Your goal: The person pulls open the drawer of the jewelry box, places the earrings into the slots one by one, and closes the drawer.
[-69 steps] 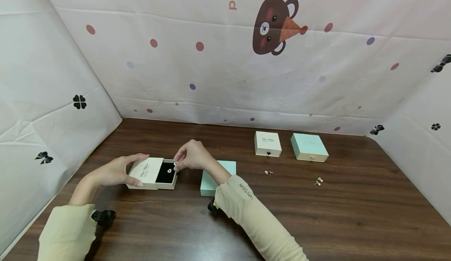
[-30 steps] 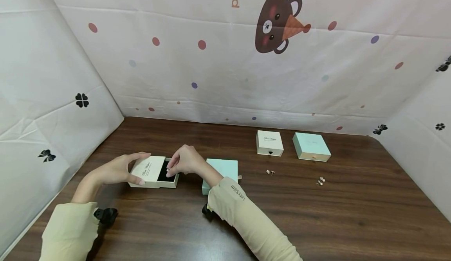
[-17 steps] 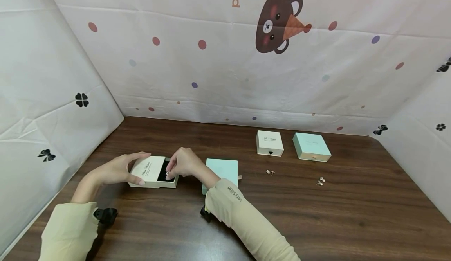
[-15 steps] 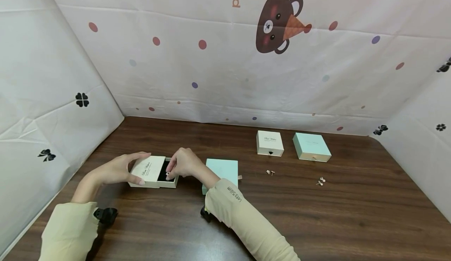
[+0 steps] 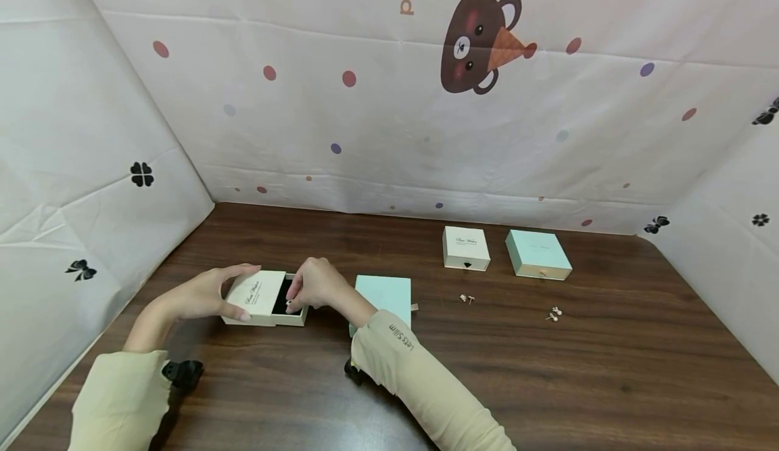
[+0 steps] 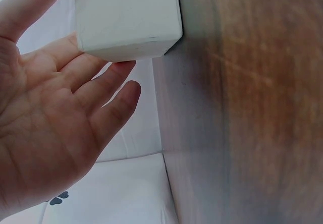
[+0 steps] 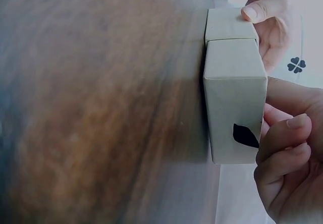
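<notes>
Steadying cream cardboard drawer box (image 5: 258, 295) on bench (image 5: 548, 363): left hand (image 5: 203, 294) clasping sleeve; right hand (image 5: 316, 285) fingers curled into open tray.

right hand (image 5: 316, 287) hides the open drawer's (image 5: 285, 302) contents

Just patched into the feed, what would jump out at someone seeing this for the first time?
Near the table's left front, the left hand holds the sleeve of a cream drawer box while the right hand reaches its fingers into the pulled-out black-lined tray. A mint box lies just right of that hand. Farther right, a closed cream box and a second mint box stand side by side, with two small pairs of earrings loose on the wood before them.
</notes>
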Tool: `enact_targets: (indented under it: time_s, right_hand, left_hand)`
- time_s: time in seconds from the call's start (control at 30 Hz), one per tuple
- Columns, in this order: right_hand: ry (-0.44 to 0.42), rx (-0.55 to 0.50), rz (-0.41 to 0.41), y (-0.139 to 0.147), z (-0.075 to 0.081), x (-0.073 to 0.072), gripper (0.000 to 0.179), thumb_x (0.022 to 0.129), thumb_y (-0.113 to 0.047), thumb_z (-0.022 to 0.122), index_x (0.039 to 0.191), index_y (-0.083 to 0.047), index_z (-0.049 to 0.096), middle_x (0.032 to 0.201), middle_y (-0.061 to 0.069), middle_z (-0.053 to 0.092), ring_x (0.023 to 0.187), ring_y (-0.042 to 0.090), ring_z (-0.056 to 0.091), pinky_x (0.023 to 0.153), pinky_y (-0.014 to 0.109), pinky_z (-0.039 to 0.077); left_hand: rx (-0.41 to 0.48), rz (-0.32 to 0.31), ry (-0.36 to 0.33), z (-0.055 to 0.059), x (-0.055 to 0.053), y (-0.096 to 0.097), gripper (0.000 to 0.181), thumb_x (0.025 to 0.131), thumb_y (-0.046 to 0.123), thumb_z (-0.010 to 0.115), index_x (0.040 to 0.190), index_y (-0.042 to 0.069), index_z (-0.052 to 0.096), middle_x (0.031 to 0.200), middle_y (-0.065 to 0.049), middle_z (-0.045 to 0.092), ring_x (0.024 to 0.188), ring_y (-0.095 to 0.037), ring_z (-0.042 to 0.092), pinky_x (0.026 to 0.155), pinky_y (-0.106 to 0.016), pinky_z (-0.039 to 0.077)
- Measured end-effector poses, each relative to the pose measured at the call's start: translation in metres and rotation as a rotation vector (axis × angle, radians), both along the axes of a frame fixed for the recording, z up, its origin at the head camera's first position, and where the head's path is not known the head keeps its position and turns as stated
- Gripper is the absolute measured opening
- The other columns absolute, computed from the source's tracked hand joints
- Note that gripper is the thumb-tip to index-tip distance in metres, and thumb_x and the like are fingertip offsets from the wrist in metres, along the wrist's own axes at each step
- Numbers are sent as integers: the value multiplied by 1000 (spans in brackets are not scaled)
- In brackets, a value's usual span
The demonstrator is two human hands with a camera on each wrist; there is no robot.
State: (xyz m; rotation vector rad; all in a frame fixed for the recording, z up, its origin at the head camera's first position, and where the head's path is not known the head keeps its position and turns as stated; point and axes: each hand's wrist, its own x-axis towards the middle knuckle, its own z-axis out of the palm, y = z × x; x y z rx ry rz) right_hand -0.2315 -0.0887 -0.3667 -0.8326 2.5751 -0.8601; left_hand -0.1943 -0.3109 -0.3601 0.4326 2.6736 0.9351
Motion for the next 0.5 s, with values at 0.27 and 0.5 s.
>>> enact_targets:
  time_s: [0.27,0.5]
  right_hand:
    - [1,32,43,3,3,1,5,73,-19,78,71,-15,74,58,-11,62,39,6,45,41,17,41]
    - [42,52,65,2,2,1,7,77,-20,74,75,-14,76,67,-11,65,37,5,45,41,16,41]
  left_hand:
    - [1,-16,11,-1,0,-1,91,65,34,81,136,-3,38,130,-27,44,104,-29,45,83,-43,37]
    - [6,-17,15,-1,1,1,89,65,30,81,136,-3,38,130,-27,44,100,-26,46,82,-40,38]
